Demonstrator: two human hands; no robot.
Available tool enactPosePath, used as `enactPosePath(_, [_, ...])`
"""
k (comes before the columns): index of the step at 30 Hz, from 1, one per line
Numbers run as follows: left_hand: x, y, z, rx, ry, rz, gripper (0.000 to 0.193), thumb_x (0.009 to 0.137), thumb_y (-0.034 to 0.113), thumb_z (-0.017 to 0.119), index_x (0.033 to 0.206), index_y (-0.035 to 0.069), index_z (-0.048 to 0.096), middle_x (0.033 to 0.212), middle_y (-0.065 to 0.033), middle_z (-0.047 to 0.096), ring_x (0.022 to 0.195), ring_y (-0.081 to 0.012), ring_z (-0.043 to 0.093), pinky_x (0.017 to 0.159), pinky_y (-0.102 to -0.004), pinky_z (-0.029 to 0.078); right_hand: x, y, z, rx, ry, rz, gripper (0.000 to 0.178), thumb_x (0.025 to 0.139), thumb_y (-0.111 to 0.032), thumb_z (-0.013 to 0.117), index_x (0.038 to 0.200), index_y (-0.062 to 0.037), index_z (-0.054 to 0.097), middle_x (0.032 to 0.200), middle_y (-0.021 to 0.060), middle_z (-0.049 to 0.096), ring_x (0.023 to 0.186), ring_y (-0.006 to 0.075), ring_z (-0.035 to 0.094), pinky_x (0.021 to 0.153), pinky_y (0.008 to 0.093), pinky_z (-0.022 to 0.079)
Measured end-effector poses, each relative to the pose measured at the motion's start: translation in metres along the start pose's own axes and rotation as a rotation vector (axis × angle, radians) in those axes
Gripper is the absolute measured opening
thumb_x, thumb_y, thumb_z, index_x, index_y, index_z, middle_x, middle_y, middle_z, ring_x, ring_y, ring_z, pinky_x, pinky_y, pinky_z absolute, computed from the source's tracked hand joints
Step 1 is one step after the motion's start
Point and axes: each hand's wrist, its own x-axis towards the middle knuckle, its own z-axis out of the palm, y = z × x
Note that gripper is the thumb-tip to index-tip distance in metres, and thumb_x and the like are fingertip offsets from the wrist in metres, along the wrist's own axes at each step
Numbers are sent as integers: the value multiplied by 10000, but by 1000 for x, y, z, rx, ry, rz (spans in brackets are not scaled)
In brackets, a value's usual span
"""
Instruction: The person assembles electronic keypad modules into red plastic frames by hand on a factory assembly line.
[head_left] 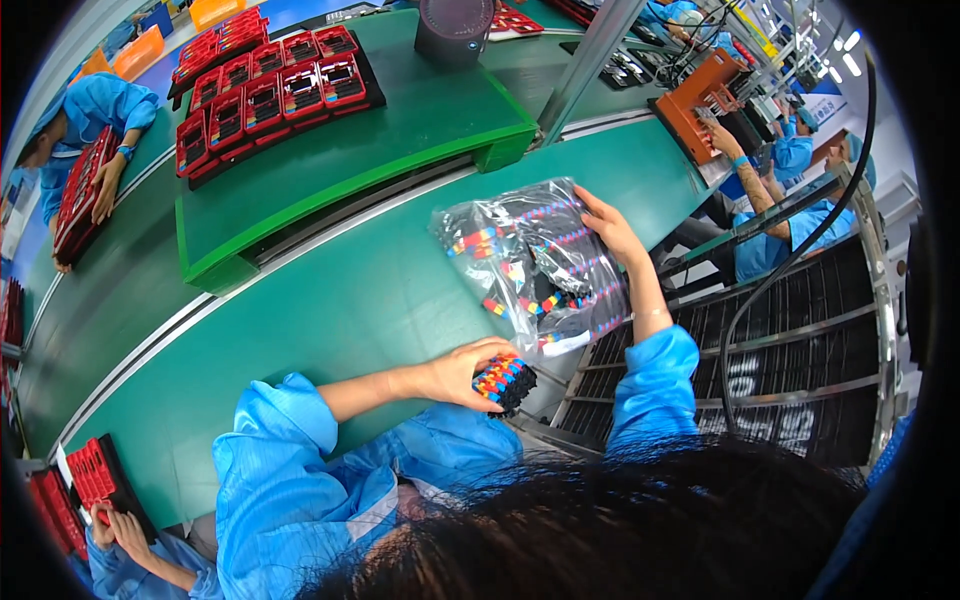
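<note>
At the far left, one co-worker in blue bends over one long red tray. Nearer, at the lower left, two hands of another person touch one red panel. On one raised green stand, about ten red-framed units stand in two rows, with one dark cylinder at its far edge. Over the near edge of the green bench, the person's left hand is wrapped around one bundle of small red, yellow and blue pieces with black ends, too tightly packed to count. Just beyond lies one clear plastic bag with more such pieces, also uncountable through the glare. The right hand touches the bag's upper right corner; whether its fingers pinch the film cannot be told. Farther right stand one orange-brown box and one slatted metal rack.
</note>
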Motion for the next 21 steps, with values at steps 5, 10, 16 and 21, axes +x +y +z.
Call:
enactPosePath(5, [32, -21, -20, 417, 234, 202, 887, 683, 341, 963, 1395, 12, 549, 1338, -177, 591, 1267, -306, 594, 1116, -398, 465, 64, -23, 22, -330, -198, -76, 639, 1004, 16, 523, 1621, -31, 364, 1656, 99, 421, 1509, 203, 387, 1234, 333, 289])
enactPosePath(10, [74, -13, -63, 344, 300, 44, 889, 706, 393, 929, 1415, 16, 549, 1411, -190, 573, 1344, -322, 541, 1159, -411, 419, 114, -40, 43, -467, -306, -132, 662, 976, 33, 553, 1610, -23, 374, 1591, 119, 512, 1405, 225, 524, 1190, 351, 379])
enactPosePath(16, [98, -10, -86, 434, 346, 109, 855, 683, 348, 931, 1372, -11, 575, 1319, -166, 597, 1252, -304, 601, 1099, -385, 471, 103, -41, 39, -629, -136, -273, 538, 995, -61, 609, 1523, -26, 504, 1491, 185, 600, 1343, 300, 605, 1118, 384, 465])
enactPosePath(21, [81, -11, -82, 463, 285, 153, 872, 689, 342, 935, 1387, -14, 552, 1315, -185, 599, 1253, -310, 600, 1100, -397, 471, 24, -31, 29, -1016, 176, -89, 379, 1005, -333, 636, 1284, -83, 697, 1114, 248, 716, 1037, 437, 689, 862, 503, 540])
